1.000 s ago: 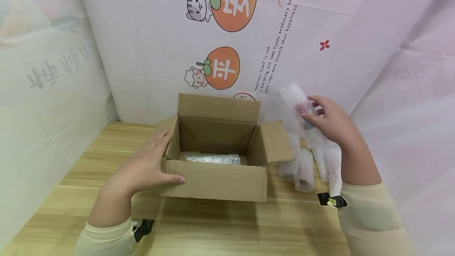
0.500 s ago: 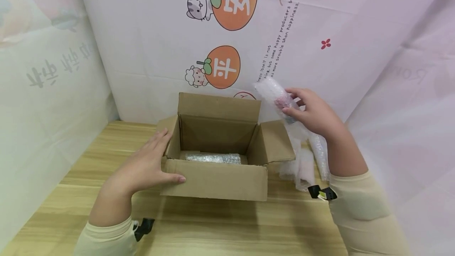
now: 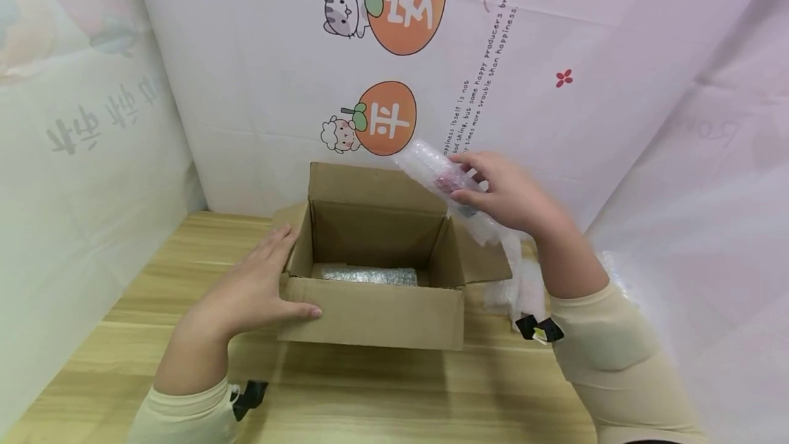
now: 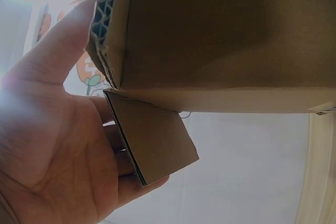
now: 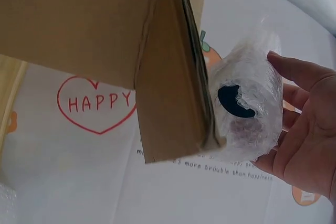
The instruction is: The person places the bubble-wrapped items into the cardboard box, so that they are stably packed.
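Observation:
My left hand (image 3: 261, 290) rests at the left front corner of an open cardboard box (image 3: 372, 310). Its thumb lies along the front flap and its fairly straight fingers touch the left flap (image 4: 152, 137). Over the box's back right corner, my right hand (image 3: 508, 190) holds a bubble-wrapped package (image 3: 440, 173), tilted. Through the wrap show a pink patch and, at one end in the right wrist view, a dark rounded part; what is inside cannot be made out. On the box floor lies a silvery bubble-wrapped bundle (image 3: 372, 275), partly hidden by the front wall.
Right of the box, several bubble-wrapped rolls (image 3: 531, 290) lie on the wooden table (image 3: 357, 389), partly hidden by my right arm. The box's right flap (image 3: 483, 259) sticks outward. A printed white cloth (image 3: 259, 74) hangs behind the table.
My right hand has carried the bubble-wrapped package leftward, from above the rolls to the box's back right corner. My left hand and the box have stayed in place.

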A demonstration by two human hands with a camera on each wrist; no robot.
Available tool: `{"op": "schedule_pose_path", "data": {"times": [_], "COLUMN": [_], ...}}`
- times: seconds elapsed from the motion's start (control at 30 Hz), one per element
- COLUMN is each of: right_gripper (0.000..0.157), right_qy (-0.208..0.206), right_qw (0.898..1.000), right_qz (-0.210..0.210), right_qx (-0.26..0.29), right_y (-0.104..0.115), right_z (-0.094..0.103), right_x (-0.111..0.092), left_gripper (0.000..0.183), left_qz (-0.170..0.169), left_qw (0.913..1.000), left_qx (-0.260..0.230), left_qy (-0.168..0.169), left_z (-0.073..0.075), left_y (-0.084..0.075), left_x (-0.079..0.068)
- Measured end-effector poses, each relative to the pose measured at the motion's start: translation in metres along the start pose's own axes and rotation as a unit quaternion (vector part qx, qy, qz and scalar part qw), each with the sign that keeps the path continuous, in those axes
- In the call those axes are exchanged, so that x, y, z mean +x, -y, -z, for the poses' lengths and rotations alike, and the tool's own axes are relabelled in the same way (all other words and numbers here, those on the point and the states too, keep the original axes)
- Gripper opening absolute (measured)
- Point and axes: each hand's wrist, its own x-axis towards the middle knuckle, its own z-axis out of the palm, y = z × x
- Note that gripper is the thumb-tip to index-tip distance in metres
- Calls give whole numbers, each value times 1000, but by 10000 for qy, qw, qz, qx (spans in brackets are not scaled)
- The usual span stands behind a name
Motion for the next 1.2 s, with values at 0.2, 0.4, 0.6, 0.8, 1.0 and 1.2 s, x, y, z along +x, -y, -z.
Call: {"op": "schedule_pose_path", "data": {"times": [0.2,0.4,0.6,0.8,1.0,1.2], "right_gripper": [59,55,53,52,52,52], "right_qy": [213,538,823,1024,1292,1590], "right_qw": [9994,9967,9937,9901,9849,9788], "right_qz": [218,422,579,741,908,1053], "right_qx": [-177,-434,-493,-604,-707,-742], "right_y": [16,28,36,41,45,50], "right_z": [-17,-38,-50,-62,-73,-80], "right_x": [3,4,6,8,8,7], "left_gripper": [132,133,132,133,133,133], "left_qz": [-18,-16,-34,-29,-13,0], "left_qw": [10000,10000,10000,10000,10000,10000], "left_qx": [-8,6,1,5,6,-26], "left_qy": [-2,16,9,19,40,43], "left_z": [1,1,1,1,1,1], "left_y": [-1,0,0,0,1,0], "left_x": [0,0,0,0,1,1]}}
